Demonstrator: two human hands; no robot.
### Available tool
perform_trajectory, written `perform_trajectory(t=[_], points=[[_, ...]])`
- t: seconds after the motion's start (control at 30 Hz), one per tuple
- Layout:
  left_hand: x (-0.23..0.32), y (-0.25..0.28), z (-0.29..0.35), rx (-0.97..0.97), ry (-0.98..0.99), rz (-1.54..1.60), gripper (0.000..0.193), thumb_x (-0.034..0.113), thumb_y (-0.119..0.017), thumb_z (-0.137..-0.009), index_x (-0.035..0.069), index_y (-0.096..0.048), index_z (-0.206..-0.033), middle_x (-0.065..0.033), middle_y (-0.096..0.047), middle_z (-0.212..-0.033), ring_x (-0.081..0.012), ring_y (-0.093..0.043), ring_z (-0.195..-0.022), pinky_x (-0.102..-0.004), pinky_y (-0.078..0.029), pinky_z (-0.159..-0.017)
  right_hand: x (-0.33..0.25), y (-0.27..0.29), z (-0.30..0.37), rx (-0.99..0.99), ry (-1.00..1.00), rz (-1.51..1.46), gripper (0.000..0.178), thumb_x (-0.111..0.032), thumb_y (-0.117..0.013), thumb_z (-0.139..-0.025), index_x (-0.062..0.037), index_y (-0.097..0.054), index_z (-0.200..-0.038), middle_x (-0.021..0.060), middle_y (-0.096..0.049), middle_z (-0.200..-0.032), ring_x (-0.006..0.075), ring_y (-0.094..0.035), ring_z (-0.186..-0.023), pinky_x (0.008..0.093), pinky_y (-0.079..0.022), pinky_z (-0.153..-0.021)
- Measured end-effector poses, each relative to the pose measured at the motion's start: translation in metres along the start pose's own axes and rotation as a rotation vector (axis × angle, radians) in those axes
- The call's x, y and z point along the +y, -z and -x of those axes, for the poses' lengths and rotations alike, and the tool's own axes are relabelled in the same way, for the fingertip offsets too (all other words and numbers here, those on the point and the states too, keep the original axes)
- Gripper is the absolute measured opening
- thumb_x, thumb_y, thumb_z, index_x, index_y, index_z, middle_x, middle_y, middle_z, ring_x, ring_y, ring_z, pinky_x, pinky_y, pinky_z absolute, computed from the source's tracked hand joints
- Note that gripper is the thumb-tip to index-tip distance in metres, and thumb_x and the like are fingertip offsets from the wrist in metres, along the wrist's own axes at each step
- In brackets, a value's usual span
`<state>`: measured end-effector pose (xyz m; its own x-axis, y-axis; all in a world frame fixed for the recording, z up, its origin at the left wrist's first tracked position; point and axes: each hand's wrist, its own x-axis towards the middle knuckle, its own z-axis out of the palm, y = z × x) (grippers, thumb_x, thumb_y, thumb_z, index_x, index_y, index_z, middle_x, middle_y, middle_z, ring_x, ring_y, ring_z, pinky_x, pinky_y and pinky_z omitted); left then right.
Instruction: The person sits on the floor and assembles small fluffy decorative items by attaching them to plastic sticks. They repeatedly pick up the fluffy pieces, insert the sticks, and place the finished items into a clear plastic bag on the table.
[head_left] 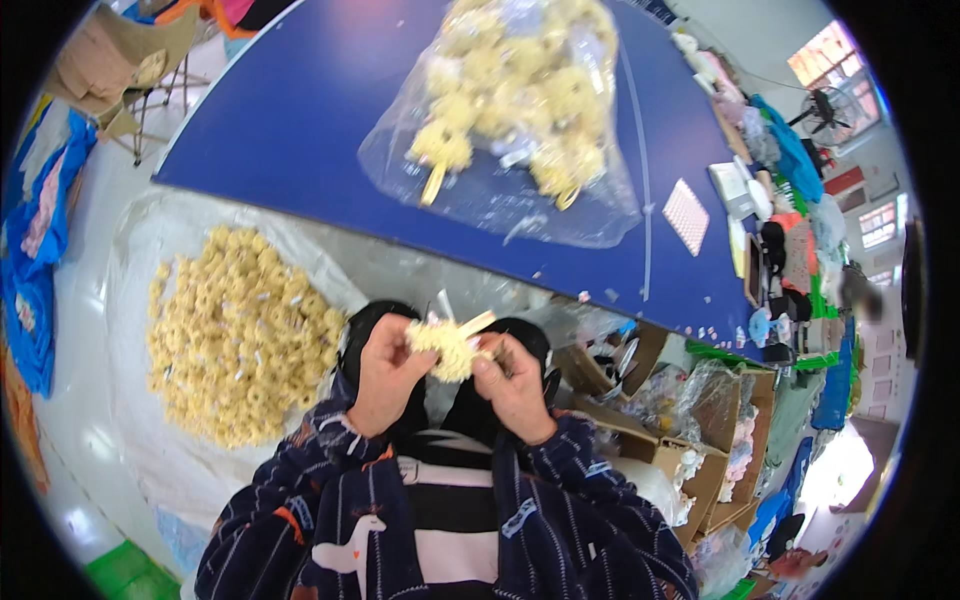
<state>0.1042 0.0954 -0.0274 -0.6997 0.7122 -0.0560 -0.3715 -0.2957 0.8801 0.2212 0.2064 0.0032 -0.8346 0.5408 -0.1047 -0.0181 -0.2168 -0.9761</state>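
Above my lap, both hands grip a small fluffy yellow plush piece with a white tag and a pale yellow ribbon strip sticking up from it. My left hand pinches its left side, thumb on the front. On its right side, my right hand closes thumb and fingers near the ribbon's base. Beyond them, on the blue table, lies a clear plastic bag of similar yellow plush pieces, a few with ribbon loops showing. To the left, many more yellow plush pieces form a heap.
The heap lies on a white plastic sheet on the floor. A pink gridded sheet and a white box are on the table's right. Cardboard boxes with plastic bags crowd the right side. A folding chair stands far left.
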Motion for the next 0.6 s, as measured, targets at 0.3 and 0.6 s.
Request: perform_trajectory(t=[0.3,0.6], points=[[0.012,-0.005,-0.002,-0.229,0.256,0.363,0.037,-0.002,-0.045,-0.087,-0.001,-0.039,-0.123,-0.01,-0.05,-0.118,-0.0165,-0.05,-0.109,-0.0299,-0.043,-0.09,0.015,0.017,-0.011,-0.147,-0.199,-0.162,0.021,-0.022,-0.054,-0.091,-0.0015,-0.056,-0.098,-0.0048,-0.047,-0.07,0.0013,-0.04,-0.06,0.0183,-0.033,-0.051],[0.025,-0.005,0.0,-0.301,0.062,-0.083,0.04,-0.003,-0.061,-0.079,-0.001,-0.049,-0.117,-0.0069,-0.054,-0.111,-0.0119,-0.053,-0.1,-0.0262,-0.045,-0.085,-0.032,0.008,-0.028,0.015,-0.07,0.057,0.019,-0.015,-0.061,-0.086,0.0035,-0.06,-0.09,-0.0008,-0.059,-0.078,0.0021,-0.049,-0.068,0.0191,-0.04,-0.058]])
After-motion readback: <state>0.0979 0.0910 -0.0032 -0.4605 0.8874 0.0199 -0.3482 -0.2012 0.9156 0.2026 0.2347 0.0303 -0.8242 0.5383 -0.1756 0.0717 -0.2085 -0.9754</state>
